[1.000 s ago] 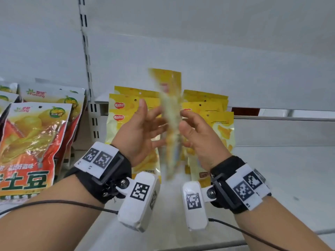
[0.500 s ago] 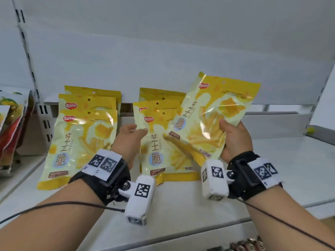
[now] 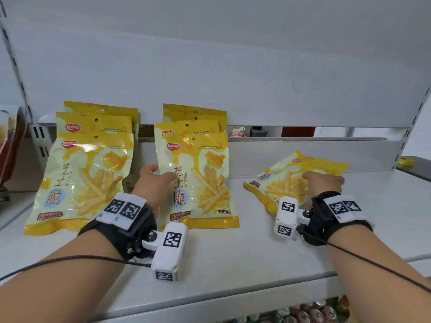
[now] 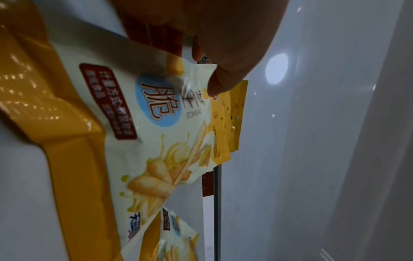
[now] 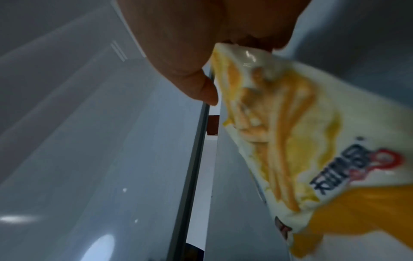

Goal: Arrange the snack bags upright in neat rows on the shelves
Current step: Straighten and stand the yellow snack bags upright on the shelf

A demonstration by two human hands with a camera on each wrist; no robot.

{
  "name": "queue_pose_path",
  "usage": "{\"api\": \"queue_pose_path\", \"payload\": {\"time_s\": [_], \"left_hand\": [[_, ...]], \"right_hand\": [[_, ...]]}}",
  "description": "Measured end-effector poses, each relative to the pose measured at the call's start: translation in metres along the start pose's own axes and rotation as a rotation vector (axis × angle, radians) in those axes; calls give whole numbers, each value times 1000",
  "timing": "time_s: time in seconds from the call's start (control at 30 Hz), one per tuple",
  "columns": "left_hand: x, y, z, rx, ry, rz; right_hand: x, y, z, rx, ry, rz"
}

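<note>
The left hand [image 3: 155, 180] pinches the middle row's front bag [image 3: 198, 180] by its edge — the right hand [image 3: 323, 181] grips a tilted bag [image 3: 286, 176] low over the shelf [image 3: 233, 257].

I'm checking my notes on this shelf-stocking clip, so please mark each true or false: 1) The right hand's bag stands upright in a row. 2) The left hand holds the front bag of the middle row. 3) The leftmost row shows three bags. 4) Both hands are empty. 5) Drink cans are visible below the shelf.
1) False: the bag under the right hand lies tilted on the shelf, apart from the rows.
2) True: the left hand grips the middle row's front bag by its left edge.
3) True: the left row shows three bags, one behind another.
4) False: each hand holds a bag.
5) True: cans show beneath the shelf's front edge.
</note>
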State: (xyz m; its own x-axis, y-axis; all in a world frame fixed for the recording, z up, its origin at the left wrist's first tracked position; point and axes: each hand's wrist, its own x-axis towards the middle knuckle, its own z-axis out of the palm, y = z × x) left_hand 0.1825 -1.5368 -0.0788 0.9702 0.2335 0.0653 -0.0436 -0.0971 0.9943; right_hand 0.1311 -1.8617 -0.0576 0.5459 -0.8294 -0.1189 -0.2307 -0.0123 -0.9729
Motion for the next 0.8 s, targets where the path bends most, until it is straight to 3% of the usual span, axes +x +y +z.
{"api": "queue_pose_path", "payload": {"time_s": [0.1,0.17,0.4,0.63,0.8], "left_hand": [[3,-1,0,-15,-2,-1],[4,-1,0,-14,7,8],[-2,6,-19,-4,29,74],[1,15,-83,-6,28,185],[18,16,-143,6,188,218]], "right_hand": [[0,-1,-3,-158,138,-123],[-5,-5,2,-187,134,-236],[-70,-25,46,45,-291,-446],[-167,-42,110,217,-734,-460],[-227,-42,167,145,-941,-455]]}}
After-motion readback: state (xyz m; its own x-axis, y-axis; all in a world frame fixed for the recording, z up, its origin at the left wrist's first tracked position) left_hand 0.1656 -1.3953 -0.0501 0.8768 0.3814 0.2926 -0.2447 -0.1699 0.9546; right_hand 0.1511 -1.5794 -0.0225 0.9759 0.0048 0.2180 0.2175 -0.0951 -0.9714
